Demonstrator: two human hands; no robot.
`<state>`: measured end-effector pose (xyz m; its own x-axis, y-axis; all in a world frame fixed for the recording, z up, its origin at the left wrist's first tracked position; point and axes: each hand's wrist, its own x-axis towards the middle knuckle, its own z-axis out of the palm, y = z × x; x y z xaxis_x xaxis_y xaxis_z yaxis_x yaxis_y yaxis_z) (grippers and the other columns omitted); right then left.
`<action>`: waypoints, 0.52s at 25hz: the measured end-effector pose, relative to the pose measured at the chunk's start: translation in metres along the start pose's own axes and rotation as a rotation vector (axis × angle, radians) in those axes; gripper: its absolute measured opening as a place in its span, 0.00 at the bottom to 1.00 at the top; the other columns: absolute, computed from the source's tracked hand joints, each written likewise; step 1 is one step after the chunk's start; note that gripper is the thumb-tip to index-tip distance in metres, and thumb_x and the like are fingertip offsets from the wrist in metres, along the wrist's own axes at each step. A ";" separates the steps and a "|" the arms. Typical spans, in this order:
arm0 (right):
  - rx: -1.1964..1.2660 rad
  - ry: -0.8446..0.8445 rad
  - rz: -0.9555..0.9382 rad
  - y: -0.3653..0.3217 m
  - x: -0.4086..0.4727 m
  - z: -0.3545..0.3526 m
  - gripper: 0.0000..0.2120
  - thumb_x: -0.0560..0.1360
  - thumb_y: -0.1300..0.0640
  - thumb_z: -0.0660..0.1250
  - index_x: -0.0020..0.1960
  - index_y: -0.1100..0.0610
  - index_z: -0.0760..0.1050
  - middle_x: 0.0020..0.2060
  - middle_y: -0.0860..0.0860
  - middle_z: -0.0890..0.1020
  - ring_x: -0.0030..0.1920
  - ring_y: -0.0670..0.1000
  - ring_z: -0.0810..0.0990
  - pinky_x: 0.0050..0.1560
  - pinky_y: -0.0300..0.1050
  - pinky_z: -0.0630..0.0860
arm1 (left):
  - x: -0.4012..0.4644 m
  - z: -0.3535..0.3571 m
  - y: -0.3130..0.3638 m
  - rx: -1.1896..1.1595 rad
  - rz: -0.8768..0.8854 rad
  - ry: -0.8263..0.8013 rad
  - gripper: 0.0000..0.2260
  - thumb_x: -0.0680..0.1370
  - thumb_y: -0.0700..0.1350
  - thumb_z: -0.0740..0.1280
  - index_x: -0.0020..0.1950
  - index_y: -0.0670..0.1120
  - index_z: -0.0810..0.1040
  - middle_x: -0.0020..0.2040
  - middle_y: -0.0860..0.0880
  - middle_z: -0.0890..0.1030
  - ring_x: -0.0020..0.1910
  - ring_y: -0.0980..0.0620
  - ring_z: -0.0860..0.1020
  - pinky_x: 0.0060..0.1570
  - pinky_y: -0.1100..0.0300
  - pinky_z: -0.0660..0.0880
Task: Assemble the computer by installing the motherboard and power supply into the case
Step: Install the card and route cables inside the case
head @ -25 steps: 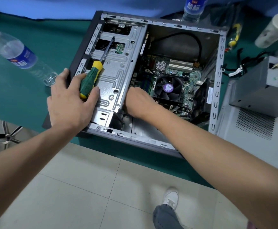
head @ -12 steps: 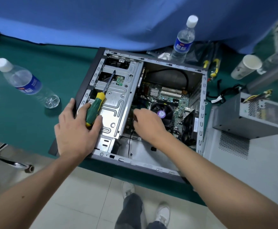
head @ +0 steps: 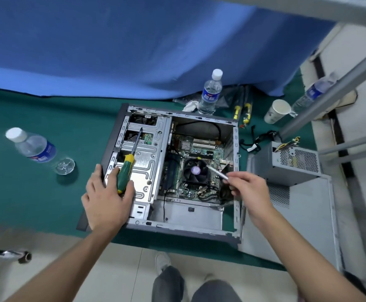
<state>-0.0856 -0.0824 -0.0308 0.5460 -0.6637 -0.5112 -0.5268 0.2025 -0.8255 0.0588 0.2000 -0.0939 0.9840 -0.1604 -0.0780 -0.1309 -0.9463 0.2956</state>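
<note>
Motherboard [head: 196, 168] is sitting inside the open case [head: 235, 171], centre of the frame, fan up, cables loose along its lower edge. Your right hand [head: 248, 187] is now pulling up and out of the case toward the right wall, where a second ago it was buried down by the board's lower left corner. Its fingers are pinching a thin whitish strip [head: 218, 172], maybe a cable or tie, can't tell which. Your left hand [head: 107, 198] is staying flat on the drive cage [head: 144, 155] at centre left, fingers loosely spread, thumb and forefinger resting around the green-yellow screwdriver [head: 124, 172], not gripping hard. Power supply [head: 291, 163] is sitting outside the case, right of frame, on the removed side panel [head: 297, 225]. You're likely clearing wiring; PSU install is not begun.
</note>
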 end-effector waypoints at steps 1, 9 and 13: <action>0.113 0.008 0.051 0.002 -0.003 -0.011 0.06 0.75 0.66 0.69 0.49 0.59 0.83 0.44 0.60 0.85 0.36 0.46 0.78 0.39 0.40 0.77 | -0.002 -0.001 0.001 -0.011 -0.002 -0.005 0.25 0.80 0.60 0.61 0.74 0.52 0.67 0.79 0.43 0.58 0.75 0.42 0.58 0.68 0.39 0.61; 0.817 0.112 0.442 0.056 -0.003 -0.052 0.11 0.78 0.64 0.65 0.60 0.65 0.75 0.44 0.55 0.81 0.40 0.48 0.77 0.45 0.42 0.76 | -0.002 -0.011 -0.001 -0.079 0.004 0.008 0.29 0.77 0.60 0.65 0.75 0.50 0.66 0.78 0.43 0.60 0.76 0.42 0.59 0.71 0.38 0.58; 0.615 0.143 0.511 0.093 0.003 -0.057 0.15 0.75 0.68 0.69 0.61 0.64 0.75 0.54 0.56 0.81 0.52 0.51 0.79 0.59 0.47 0.76 | -0.010 -0.020 0.010 -0.031 0.049 0.094 0.29 0.76 0.60 0.60 0.74 0.48 0.68 0.76 0.40 0.61 0.78 0.43 0.55 0.75 0.40 0.46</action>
<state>-0.1705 -0.1066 -0.0952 0.2240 -0.4595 -0.8594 -0.2136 0.8373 -0.5033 0.0503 0.1974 -0.0715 0.9837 -0.1779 0.0263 -0.1766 -0.9285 0.3267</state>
